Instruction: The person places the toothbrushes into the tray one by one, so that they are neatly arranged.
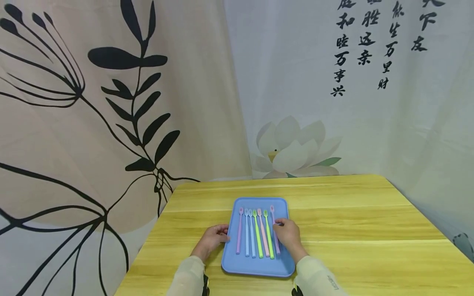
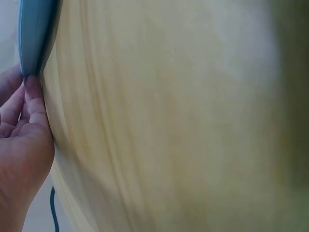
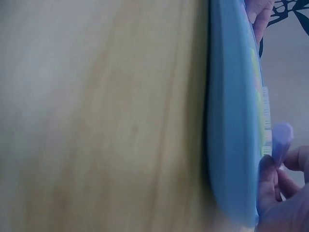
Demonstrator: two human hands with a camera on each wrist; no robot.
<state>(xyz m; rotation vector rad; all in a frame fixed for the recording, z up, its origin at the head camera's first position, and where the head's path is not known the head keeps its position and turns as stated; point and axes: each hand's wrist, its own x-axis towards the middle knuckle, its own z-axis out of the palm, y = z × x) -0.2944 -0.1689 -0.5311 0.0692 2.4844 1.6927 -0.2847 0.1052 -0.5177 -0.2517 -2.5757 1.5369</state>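
A blue tray (image 1: 259, 267) carries several toothbrushes laid side by side, their heads toward the far edge. Pink, green and light blue toothbrushes (image 1: 253, 236) fill the middle, and a purple toothbrush (image 1: 238, 234) lies at the left end. My left hand (image 1: 212, 239) holds the tray's left rim between thumb and fingers; the left wrist view shows the tray edge (image 2: 36, 38) in that grip. At the right end, my right hand (image 1: 289, 235) pinches another purple toothbrush (image 1: 276, 240) by its handle. Its rounded handle end (image 3: 282, 137) sticks out above the tray rim in the right wrist view.
The tray sits on a yellow wood-grain table (image 1: 352, 230), near its front. Behind the table hangs a cloth backdrop (image 1: 207, 102) with printed plants, a pale flower and dark characters.
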